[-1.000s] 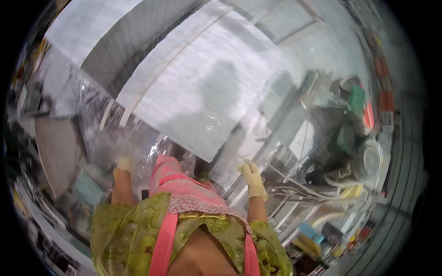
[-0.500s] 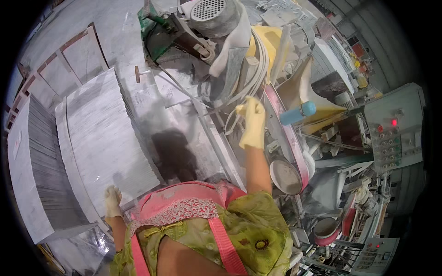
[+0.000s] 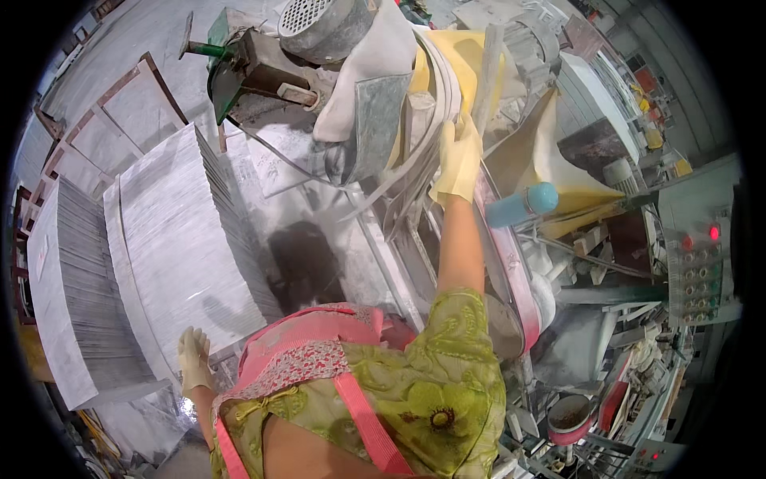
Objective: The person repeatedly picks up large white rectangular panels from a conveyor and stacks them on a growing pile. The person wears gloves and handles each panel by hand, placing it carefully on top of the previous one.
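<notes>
My left hand (image 3: 194,361), in a pale glove, is at the near edge of a large stack of thin whitish slabs (image 3: 179,247). Its fingers are stretched and slightly apart, with nothing in them. My right hand (image 3: 459,160), in a yellowish glove, reaches forward to the machine, beside a bundle of pale curved strips (image 3: 449,80). Its fingers are pressed together; whatever they may hold is hidden. Just right of that wrist, a blue cylinder (image 3: 519,205) lies across the long machine frame with a pink side (image 3: 515,283).
A second slab stack (image 3: 76,295) stands at far left, near a rusty metal rack (image 3: 120,112). Ahead is a dusty motor (image 3: 323,28) with draped cloth and yellow sheeting (image 3: 550,168). A control box (image 3: 698,255) with a red light stands at right. Dust covers the floor.
My right hand has moved farther forward and slightly right, up to the pale strips. The fingers of my left hand have spread more at the slab stack. My view has shifted a little.
</notes>
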The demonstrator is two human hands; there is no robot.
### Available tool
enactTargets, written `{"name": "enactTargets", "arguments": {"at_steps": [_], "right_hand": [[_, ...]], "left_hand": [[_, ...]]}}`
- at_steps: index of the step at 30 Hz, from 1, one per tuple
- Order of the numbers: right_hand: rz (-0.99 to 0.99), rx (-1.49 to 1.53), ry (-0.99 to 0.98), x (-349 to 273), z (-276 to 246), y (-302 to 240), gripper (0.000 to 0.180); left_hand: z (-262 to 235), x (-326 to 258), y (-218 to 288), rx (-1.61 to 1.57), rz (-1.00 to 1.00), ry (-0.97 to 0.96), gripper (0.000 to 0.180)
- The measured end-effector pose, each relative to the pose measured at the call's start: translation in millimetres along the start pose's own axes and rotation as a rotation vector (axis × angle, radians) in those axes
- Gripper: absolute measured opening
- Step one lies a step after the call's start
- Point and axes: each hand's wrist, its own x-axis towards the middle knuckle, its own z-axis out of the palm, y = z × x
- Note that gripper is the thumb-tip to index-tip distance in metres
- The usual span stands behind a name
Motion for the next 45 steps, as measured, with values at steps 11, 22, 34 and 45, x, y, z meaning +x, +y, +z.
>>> {"name": "enactTargets", "arguments": {"at_steps": [11,22,34,45], "right_hand": [[-0.177,-0.079,-0.224,83,13,-1,0.056],[-0.126,-0.124,-0.137,126,-6,-14,0.04],[-0.408,-0.056,-0.244,45,19,-89,0.039],[0.093,0.515,-0.268,47,19,99,0.072]], "left_hand": [[6,-17,-12,0.018,-0.043,0.07,0.061],[32,-19,-8,0.057,-0.007,0.08,0.062],[32,10,-17,0.063,-0.035,-0.022,0.055],[67,-4,8,0.181,-0.072,-0.013,0.054]]}}
